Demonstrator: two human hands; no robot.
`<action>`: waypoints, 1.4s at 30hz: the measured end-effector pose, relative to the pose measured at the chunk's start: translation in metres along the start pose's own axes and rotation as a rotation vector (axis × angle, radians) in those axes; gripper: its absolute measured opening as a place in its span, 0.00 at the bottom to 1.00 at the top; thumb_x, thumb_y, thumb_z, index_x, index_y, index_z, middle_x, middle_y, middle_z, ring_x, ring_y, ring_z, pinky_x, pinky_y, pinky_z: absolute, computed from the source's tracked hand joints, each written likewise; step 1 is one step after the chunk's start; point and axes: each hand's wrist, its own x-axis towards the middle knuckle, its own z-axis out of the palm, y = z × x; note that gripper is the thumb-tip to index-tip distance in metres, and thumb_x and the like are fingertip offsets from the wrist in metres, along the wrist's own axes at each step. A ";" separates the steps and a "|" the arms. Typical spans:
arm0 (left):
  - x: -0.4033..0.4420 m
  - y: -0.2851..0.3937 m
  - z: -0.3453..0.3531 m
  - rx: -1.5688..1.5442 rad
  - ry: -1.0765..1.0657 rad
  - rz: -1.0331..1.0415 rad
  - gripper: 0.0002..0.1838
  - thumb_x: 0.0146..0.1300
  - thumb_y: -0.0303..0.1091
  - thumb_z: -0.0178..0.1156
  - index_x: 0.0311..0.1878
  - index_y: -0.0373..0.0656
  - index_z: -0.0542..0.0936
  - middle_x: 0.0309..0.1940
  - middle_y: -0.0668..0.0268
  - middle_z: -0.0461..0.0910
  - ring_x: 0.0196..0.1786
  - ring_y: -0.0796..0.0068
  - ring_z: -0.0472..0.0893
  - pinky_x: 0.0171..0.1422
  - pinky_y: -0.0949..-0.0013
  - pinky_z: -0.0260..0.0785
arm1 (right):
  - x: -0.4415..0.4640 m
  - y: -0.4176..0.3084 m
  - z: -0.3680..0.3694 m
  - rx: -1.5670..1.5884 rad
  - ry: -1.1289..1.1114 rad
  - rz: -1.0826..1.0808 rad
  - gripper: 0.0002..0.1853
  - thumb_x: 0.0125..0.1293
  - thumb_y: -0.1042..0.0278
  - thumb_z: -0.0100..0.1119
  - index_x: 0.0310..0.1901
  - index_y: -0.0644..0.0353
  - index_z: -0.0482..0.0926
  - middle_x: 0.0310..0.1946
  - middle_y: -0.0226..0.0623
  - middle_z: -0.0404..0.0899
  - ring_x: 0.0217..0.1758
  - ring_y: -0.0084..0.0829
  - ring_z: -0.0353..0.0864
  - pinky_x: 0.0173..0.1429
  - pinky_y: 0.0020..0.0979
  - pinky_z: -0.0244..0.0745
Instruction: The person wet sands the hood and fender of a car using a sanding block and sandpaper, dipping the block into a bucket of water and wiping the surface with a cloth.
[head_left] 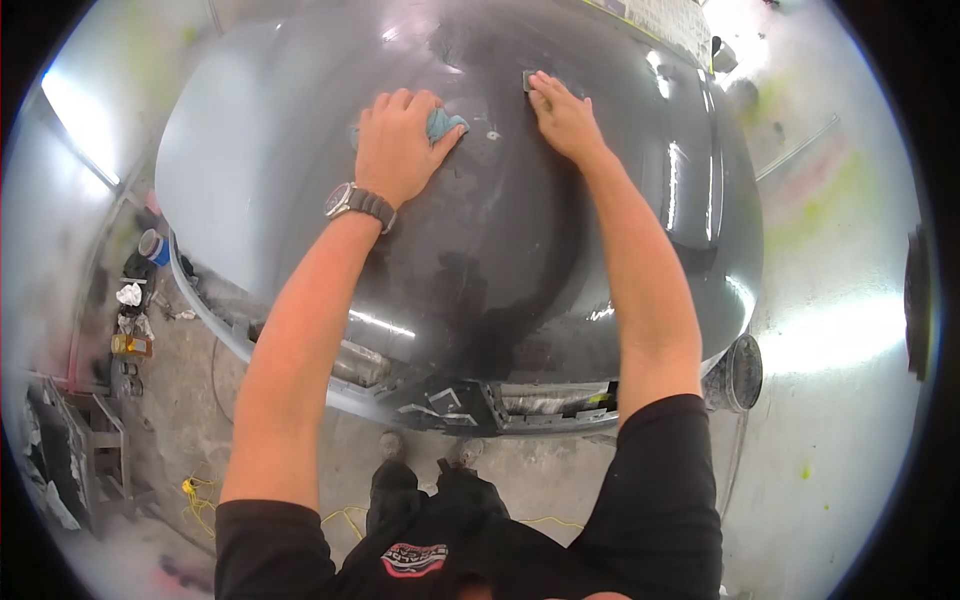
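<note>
A dark grey car hood [470,270], wet and shiny in places, spreads out in front of me. My left hand [395,145], with a watch [358,203] on its wrist, rests on the hood's left-centre with its fingers curled over a light blue cloth [445,124]. Part of that cloth is hidden under the palm. Further right and slightly higher, my right hand [566,118] presses a small dark green sanding pad [528,84] against the surface. Only the pad's left edge shows past the fingertips.
Masking paper [665,22] covers the far edge. A black bucket [740,373] is by the front right corner. Along the left stand a blue-and-white tub [153,246], an amber container [131,345] and a dark stand [100,440]. Yellow cord [197,492] lies on the floor.
</note>
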 end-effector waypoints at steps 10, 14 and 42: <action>-0.004 -0.007 0.008 0.027 0.037 0.064 0.21 0.66 0.55 0.71 0.51 0.49 0.84 0.44 0.65 0.85 0.52 0.55 0.81 0.57 0.50 0.71 | -0.315 -0.141 -0.009 -0.001 -0.018 -0.048 0.40 0.67 0.65 0.69 0.80 0.52 0.67 0.84 0.38 0.62 0.87 0.42 0.59 0.84 0.69 0.49; -0.004 -0.007 0.009 0.033 0.055 0.076 0.22 0.66 0.56 0.70 0.52 0.50 0.84 0.44 0.65 0.85 0.51 0.55 0.81 0.57 0.50 0.71 | -0.334 -0.138 0.001 -0.049 -0.010 -0.093 0.37 0.67 0.69 0.68 0.78 0.52 0.70 0.83 0.37 0.65 0.85 0.42 0.64 0.83 0.70 0.52; -0.002 -0.008 0.009 0.040 0.077 0.083 0.22 0.66 0.57 0.70 0.51 0.49 0.85 0.45 0.64 0.85 0.53 0.53 0.81 0.58 0.49 0.72 | -0.209 -0.089 -0.025 -0.132 0.076 -0.092 0.32 0.76 0.58 0.62 0.78 0.53 0.69 0.81 0.42 0.66 0.85 0.45 0.63 0.84 0.67 0.52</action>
